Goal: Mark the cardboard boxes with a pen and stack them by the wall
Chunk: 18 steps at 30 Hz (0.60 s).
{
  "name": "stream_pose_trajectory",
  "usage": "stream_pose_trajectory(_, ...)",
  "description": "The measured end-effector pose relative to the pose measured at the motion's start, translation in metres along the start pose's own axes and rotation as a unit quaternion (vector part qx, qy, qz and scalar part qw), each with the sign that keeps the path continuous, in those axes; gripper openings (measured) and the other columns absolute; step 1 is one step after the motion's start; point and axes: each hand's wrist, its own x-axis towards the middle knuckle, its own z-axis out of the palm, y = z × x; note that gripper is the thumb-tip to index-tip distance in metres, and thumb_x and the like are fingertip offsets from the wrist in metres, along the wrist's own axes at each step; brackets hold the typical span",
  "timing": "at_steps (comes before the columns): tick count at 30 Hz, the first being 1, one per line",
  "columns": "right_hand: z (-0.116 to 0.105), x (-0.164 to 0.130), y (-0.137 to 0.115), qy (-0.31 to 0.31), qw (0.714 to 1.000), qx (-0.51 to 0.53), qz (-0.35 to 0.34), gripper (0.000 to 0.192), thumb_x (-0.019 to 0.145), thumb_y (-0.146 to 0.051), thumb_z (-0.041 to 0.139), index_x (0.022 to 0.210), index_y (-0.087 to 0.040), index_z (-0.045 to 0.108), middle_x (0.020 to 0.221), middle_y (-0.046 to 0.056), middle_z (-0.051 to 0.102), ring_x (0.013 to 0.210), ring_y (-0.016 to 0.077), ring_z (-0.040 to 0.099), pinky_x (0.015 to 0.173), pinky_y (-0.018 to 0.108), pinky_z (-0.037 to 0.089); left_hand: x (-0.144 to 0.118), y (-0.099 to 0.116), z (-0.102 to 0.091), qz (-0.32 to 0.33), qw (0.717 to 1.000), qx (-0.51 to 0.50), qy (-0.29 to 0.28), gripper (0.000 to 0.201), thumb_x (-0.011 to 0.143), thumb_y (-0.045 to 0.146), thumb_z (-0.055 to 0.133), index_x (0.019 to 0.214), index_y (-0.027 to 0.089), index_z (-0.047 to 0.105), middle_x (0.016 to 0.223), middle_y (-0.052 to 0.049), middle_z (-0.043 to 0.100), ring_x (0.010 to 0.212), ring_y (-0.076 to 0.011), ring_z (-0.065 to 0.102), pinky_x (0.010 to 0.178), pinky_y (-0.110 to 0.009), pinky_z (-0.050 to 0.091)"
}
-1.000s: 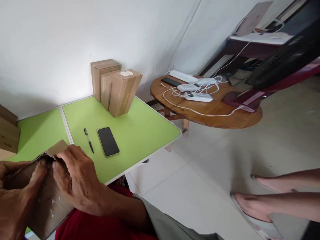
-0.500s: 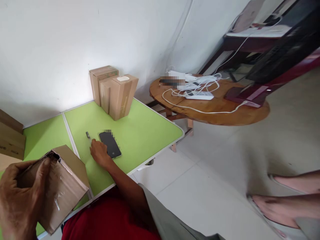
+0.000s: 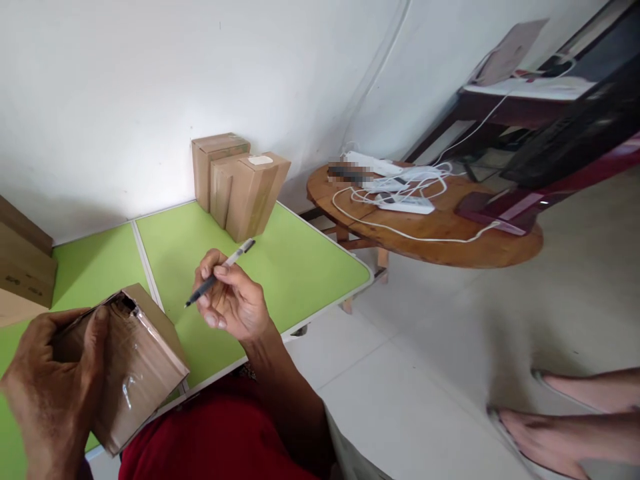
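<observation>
A brown cardboard box (image 3: pixel 143 373) is tilted at the table's near edge, gripped by my left hand (image 3: pixel 60 380) with the thumb on its taped face. Beside the thumb, the box has a dark torn gap at its upper edge. My right hand (image 3: pixel 233 297) is raised over the green table (image 3: pixel 310 267), its fingers closed round a pen (image 3: pixel 220 272). The pen's dark tip points down and left toward the box, and its other end points up and right. The phone seen earlier is hidden behind my right hand.
Several cardboard boxes (image 3: pixel 250 197) stand against the wall at the table's back. More cardboard (image 3: pixel 25 260) is at the far left. A round wooden table (image 3: pixel 400 233) holds white power strips (image 3: pixel 407 203) and tangled cables. Another person's feet (image 3: pixel 545 427) are on the floor at right.
My right hand has lifted the pen off the table and turned it palm up. My left hand still holds the box, and the view has shifted slightly.
</observation>
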Motion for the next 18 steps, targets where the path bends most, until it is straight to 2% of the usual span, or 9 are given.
stream_pose_trajectory(4,0.024,-0.014,-0.004,-0.039,0.999,0.007,-0.007,0.041,0.091,-0.064,0.073,0.089,-0.026,0.06,0.066,-0.002,0.07,0.044,0.0155,0.062,0.04,0.025,0.048,-0.007,0.001,0.002,0.045,0.999,-0.014,0.026,0.039,0.086,0.061,0.074,0.092,0.024,0.08,0.093,-0.006,0.079,0.089,-0.0287,0.074,0.085,-0.042,0.054)
stream_pose_trajectory(8,0.033,-0.016,0.006,-0.023,0.998,-0.046,-0.046,0.043,0.094,-0.065,0.082,0.098,-0.024,0.068,0.075,0.002,0.077,0.054,0.0168,0.071,0.047,0.026,0.053,-0.015,-0.004,0.002,0.097,0.994,-0.016,0.041,0.033,0.094,0.054,0.075,0.096,0.022,0.081,0.095,-0.006,0.079,0.088,-0.0255,0.074,0.082,-0.038,0.055)
stream_pose_trajectory(12,0.041,-0.014,0.02,0.009,0.992,-0.111,-0.055,0.049,0.095,-0.07,0.084,0.101,-0.026,0.064,0.076,0.0,0.077,0.058,0.0165,0.072,0.051,0.027,0.055,-0.018,-0.009,0.004,0.143,0.988,-0.019,0.045,0.023,0.1,0.045,0.074,0.099,0.022,0.08,0.094,-0.005,0.079,0.088,-0.0245,0.075,0.082,-0.036,0.057)
stream_pose_trajectory(18,0.055,-0.012,0.031,0.031,0.982,-0.171,-0.076,0.05,0.094,-0.073,0.084,0.104,-0.025,0.072,0.093,0.003,0.078,0.063,0.014,0.07,0.06,0.03,0.064,-0.019,-0.006,0.004,0.15,0.987,-0.026,0.05,0.019,0.104,0.036,0.064,0.095,0.024,0.075,0.091,-0.004,0.077,0.087,-0.0236,0.074,0.081,-0.036,0.055)
